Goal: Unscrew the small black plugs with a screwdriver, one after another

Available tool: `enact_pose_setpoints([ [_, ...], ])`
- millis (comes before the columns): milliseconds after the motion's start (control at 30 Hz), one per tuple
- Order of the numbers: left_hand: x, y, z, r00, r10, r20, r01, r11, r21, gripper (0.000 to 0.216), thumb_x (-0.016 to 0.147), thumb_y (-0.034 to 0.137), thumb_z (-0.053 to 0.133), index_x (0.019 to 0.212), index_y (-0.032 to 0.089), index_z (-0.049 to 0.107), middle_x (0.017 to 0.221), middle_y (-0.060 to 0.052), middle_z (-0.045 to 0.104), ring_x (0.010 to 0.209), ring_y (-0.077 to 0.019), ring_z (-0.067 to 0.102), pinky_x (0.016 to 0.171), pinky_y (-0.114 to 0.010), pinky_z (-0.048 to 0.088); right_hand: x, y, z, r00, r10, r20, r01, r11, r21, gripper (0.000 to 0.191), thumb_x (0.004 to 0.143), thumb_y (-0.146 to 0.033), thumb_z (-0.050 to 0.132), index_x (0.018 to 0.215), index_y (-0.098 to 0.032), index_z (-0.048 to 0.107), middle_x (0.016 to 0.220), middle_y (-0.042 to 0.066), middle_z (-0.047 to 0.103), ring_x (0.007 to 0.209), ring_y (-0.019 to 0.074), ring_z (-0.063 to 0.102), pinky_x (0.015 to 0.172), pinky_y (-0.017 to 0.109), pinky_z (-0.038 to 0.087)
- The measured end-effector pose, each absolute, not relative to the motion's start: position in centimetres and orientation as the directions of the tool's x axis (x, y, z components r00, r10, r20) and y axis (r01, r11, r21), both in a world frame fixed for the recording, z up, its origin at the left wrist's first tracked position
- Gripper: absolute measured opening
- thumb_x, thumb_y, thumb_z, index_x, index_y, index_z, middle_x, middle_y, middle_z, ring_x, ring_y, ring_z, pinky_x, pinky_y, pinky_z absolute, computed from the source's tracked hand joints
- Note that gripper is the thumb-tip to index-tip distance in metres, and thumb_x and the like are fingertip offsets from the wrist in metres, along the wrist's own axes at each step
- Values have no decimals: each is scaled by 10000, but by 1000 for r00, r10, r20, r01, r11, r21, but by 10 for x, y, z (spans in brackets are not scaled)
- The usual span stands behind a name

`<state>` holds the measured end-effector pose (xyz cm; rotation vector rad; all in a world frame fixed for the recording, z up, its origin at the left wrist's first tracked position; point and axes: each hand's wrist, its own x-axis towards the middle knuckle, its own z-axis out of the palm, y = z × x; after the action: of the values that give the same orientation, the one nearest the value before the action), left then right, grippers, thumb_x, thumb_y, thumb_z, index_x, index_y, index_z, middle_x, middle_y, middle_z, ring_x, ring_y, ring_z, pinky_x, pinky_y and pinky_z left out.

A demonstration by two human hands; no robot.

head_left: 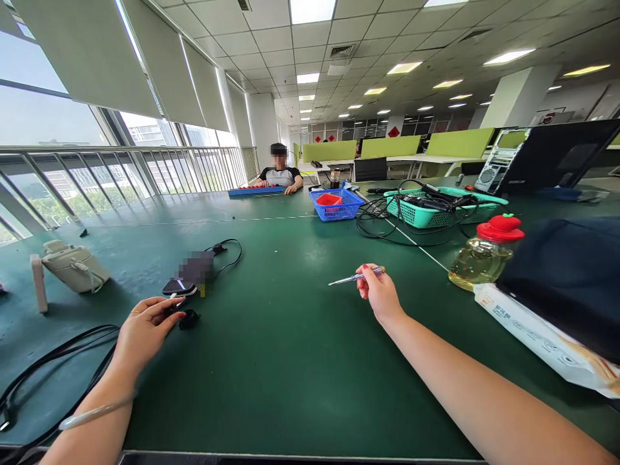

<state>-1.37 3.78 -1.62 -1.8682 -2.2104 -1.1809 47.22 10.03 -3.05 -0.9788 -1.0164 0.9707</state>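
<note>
The right arm [450,368] crosses the lower right; the right hand [380,294] has its fingers round a screwdriver [347,279] right of centre, nearly level, tip leftward. Centre left, the left hand [144,329] pinches a small dark piece [176,306].

Deep green, this tabletop [290,387] — and it's red nails on the left hand [148,328] and on the right hand [380,290], the screwdriver shaft [343,280] gleaming silver. Now a blue basket [334,212], a red tray [329,199], a turquoise basket [422,218], black cables [438,201]! There's the bottle [479,259], yellowish under a red lid [498,230]. Further back, lime-green partitions [390,146] — and a shirt [279,177], pale grey with black sleeves.
</note>
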Motion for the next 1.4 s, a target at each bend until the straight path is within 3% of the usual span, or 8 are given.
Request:
enact_pose_setpoints([
  [100, -14, 38, -16, -275, 855, 440, 865, 21, 501, 508, 716, 577, 597, 1083, 258, 743, 1166, -77, 651, 862, -225, 675, 852, -365, 546, 472, 100, -29, 234, 946, 224, -167, 266, -950, 409, 772, -604, 677, 753, -206, 584, 542, -48, 527, 419, 77, 430, 395, 218, 352],
  [367, -10, 38, -15, -320, 874, 366, 852, 96, 515, 512, 658, 585, 623, 1011, 219, 687, 909, -63, 746, 828, -247, 699, 728, -314, 531, 469, 96, -24, 231, 940, 251, -139, 288, -947, 402, 777, -599, 666, 734, -209, 578, 529, -44, 521, 409, 86, 422, 384, 229, 344],
  [533, -5, 37, -12, -257, 885, 389, 902, 76, 425, 432, 700, 545, 588, 973, 241, 725, 1049, -69, 722, 762, -224, 683, 686, -311, 527, 469, 97, -24, 227, 941, 252, -137, 287, -948, 404, 774, -602, 666, 736, -210, 577, 532, -43, 523, 408, 87, 427, 384, 232, 347],
  [833, -4, 40, -12, -208, 877, 433, 931, 43, 361, 393, 753, 529, 547, 942, 247, 745, 1156, -66, 679, 812, -219, 671, 755, -332, 541, 468, 97, -23, 211, 950, 230, -136, 261, -956, 429, 762, -624, 671, 734, -206, 579, 518, -49, 522, 399, 79, 424, 382, 222, 339],
  [1100, -6, 45, -19, -99, 903, 418, 969, -9, 249, 435, 818, 423, 440, 1074, 273, 759, 1238, -60, 694, 1151, -308, 631, 944, -402, 534, 469, 100, -28, 191, 950, 249, -130, 276, -952, 443, 764, -646, 659, 745, -208, 593, 521, -50, 523, 394, 86, 433, 373, 227, 352],
  [1400, -4, 44, -21, -19, 925, 380, 983, -52, 176, 485, 806, 330, 389, 1125, 271, 750, 1273, -38, 683, 1060, -268, 683, 873, -338, 570, 470, 101, -30, 181, 950, 254, -127, 279, -952, 428, 776, -639, 649, 750, -215, 595, 529, -51, 521, 396, 92, 437, 379, 235, 366],
])
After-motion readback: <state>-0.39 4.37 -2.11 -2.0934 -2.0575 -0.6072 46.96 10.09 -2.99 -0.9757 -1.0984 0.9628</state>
